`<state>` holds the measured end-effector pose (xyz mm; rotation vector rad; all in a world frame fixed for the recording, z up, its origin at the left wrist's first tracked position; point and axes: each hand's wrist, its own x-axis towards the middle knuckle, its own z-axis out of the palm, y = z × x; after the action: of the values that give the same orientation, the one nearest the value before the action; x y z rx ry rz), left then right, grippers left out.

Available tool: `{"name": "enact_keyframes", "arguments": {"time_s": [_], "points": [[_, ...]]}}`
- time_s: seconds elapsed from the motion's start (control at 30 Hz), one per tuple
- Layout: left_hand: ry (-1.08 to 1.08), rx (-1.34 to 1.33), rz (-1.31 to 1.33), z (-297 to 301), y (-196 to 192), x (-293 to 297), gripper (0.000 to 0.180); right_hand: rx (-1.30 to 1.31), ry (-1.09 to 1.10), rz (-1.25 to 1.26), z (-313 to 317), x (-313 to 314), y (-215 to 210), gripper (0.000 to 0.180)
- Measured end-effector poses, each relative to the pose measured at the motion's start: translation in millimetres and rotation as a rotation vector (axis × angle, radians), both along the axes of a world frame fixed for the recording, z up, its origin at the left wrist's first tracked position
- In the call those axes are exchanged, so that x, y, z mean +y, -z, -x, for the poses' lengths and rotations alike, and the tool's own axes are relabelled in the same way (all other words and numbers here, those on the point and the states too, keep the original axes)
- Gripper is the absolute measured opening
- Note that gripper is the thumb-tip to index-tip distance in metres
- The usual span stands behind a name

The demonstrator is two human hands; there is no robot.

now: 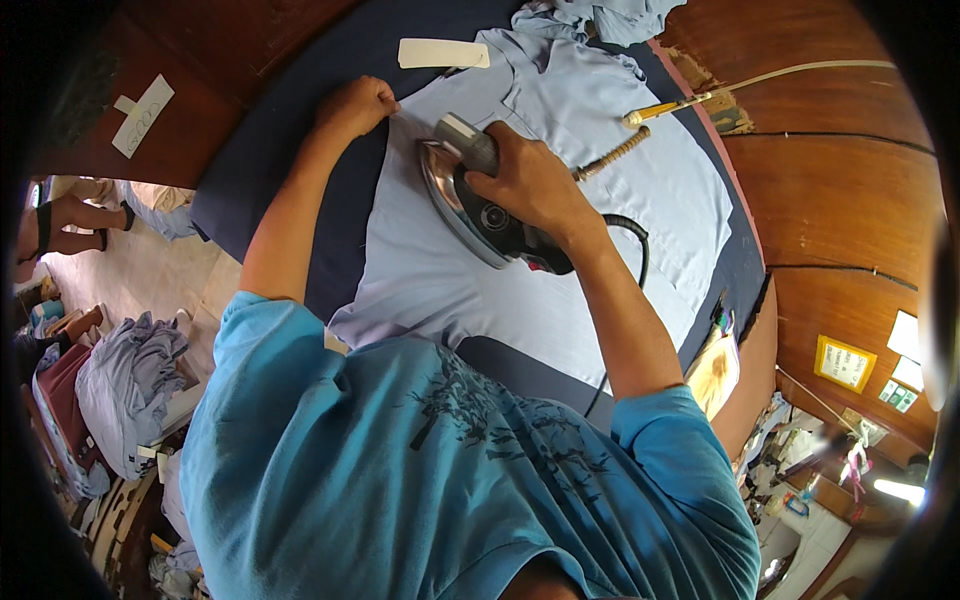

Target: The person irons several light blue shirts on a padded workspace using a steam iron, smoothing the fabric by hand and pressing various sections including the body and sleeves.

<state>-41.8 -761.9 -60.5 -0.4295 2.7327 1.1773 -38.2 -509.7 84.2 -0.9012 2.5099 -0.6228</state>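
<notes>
Holding iron (497, 217) over pale-blue garment (665, 190)

Iron: grey and black, held in the closed grip of the right hand (537, 178). Garment: beneath iron, spread on navy cover (342, 200), which extends left of iron. Left hand (355, 106): beyond iron to the left, fingers pinched on garment's edge. Cream tag (443, 53): beyond iron, at garment's far edge. White card (146, 118): far left of iron, bearing handwriting. Yellow-framed notice (844, 365): well right of iron, print too small to read.
</notes>
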Motion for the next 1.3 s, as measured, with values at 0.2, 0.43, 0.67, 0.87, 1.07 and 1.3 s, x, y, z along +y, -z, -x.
{"name": "enact_keyframes", "arguments": {"time_s": [0.2, 0.43, 0.67, 0.87, 1.07, 1.3], "points": [[-0.071, -0.014, 0.169, -2.4, -24.2, 11.1, 0.023, 0.117, -0.002, -0.024, 6.7, -29.7, 5.4, 0.041], [-0.370, 0.264, 0.321, -91.1, -27.6, 46.9, 0.023, 0.100, 0.049, -0.029, 6.9, -38.3, -2.1, 0.036], [-0.363, 0.112, 0.364, -157.0, -30.0, 103.3, 0.017, 0.094, -0.022, -0.079, 15.0, -49.8, -1.6, 0.036], [-0.370, 0.163, 0.358, -159.7, -17.5, 102.9, 0.015, 0.094, -0.030, -0.044, 21.7, -34.8, -2.0, 0.036], [-0.382, 0.162, 0.337, -159.2, -21.9, 102.8, 0.013, 0.087, -0.079, -0.109, 27.3, -39.6, -0.3, 0.035], [-0.369, 0.178, 0.335, -163.1, -19.7, 100.9, 0.012, 0.134, -0.121, -0.092, 26.7, -54.8, 2.4, 0.042]]}}
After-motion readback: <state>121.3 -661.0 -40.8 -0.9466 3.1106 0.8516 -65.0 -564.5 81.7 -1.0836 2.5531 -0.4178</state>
